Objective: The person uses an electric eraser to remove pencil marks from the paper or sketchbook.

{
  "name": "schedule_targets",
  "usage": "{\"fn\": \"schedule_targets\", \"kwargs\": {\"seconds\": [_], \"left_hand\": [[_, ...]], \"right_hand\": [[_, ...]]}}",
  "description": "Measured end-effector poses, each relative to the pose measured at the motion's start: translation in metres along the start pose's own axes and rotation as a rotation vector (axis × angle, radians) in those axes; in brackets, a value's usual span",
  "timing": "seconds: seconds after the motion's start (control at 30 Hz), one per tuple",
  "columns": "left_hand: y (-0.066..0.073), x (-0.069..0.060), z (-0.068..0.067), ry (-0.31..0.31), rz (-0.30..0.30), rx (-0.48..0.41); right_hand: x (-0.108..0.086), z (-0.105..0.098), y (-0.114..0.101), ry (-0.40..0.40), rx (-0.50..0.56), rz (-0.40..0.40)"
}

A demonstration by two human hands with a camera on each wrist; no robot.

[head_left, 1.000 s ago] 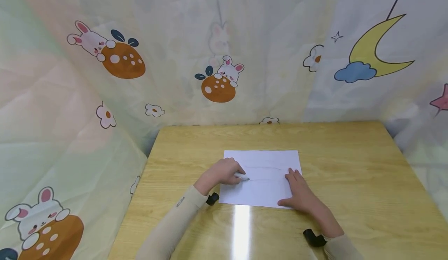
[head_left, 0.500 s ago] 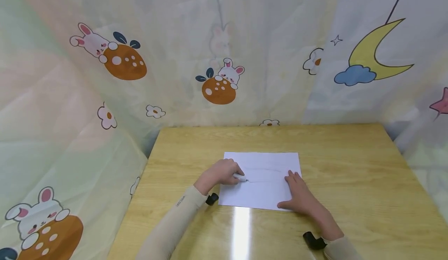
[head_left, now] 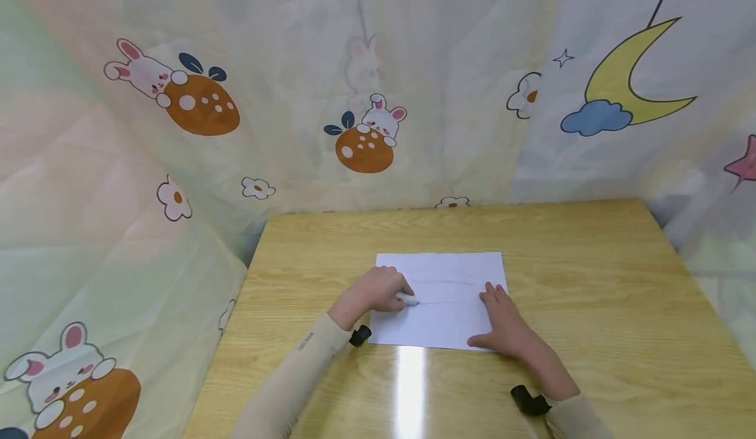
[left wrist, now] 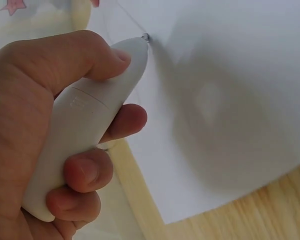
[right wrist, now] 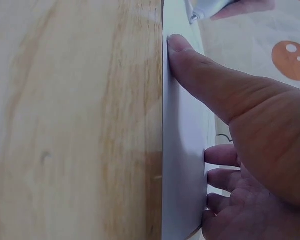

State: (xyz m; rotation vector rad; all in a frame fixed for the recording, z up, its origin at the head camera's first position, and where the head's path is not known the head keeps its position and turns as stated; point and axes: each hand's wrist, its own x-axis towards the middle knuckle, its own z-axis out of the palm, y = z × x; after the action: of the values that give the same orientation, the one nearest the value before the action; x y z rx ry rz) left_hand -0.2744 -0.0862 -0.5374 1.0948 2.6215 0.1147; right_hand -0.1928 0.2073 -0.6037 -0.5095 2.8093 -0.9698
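Note:
A sheet of white paper (head_left: 443, 327) lies flat on the wooden table, with two thin lines running across it. My left hand (head_left: 380, 289) grips a chunky white pen-like tool (left wrist: 82, 115) over the sheet's left part. The thumb presses on its upper side near the front, and other fingers curl underneath. The tool's small metal tip (left wrist: 146, 37) touches the paper at the left end of the lower line. On the sheet's right edge rests my right hand (head_left: 508, 327), fingers spread, its thumb (right wrist: 182, 47) on the paper near the front edge.
The wooden table (head_left: 590, 294) extends around the sheet on all sides. Behind and to the left hangs a printed cloth (head_left: 295, 65) with rabbits, flowers and a moon. A bright light reflection (head_left: 410, 386) lies on the tabletop before the paper.
The tool's tip has shifted very slightly left along the lower line. My right hand stays in place on the paper, while the head view has tilted a little.

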Motion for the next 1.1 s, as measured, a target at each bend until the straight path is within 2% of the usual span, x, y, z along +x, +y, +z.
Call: {"fn": "schedule_targets", "kwargs": {"seconds": [0.13, 0.33, 0.4, 0.57, 0.8, 1.0, 1.1], "left_hand": [[0.0024, 0.0034, -0.0012, 0.015, 0.021, 0.004], [0.0025, -0.0009, 0.0036, 0.0, -0.042, 0.016], [0.0032, -0.0015, 0.0062, -0.008, -0.032, 0.003], [0.0056, 0.0004, 0.0064, 0.029, 0.001, 0.009], [0.0042, -0.0038, 0.0039, 0.007, -0.068, 0.028], [0.0078, -0.001, 0.0013, 0.019, -0.008, 0.04], [0.0077, -0.0008, 0.0007, 0.029, -0.024, 0.06]], "right_hand": [[0.0018, -0.0048, -0.001, -0.006, -0.005, -0.001], [0.0009, -0.0023, -0.0015, -0.026, -0.012, 0.007], [-0.0002, -0.0007, -0.0015, -0.042, -0.015, 0.01], [-0.0006, 0.0, -0.0004, -0.021, -0.014, 0.015], [-0.0032, -0.0031, -0.0015, -0.026, -0.027, 0.017], [-0.0021, -0.0044, -0.0049, -0.017, -0.015, 0.006], [-0.0004, -0.0042, -0.0049, 0.002, -0.02, 0.001]]}}
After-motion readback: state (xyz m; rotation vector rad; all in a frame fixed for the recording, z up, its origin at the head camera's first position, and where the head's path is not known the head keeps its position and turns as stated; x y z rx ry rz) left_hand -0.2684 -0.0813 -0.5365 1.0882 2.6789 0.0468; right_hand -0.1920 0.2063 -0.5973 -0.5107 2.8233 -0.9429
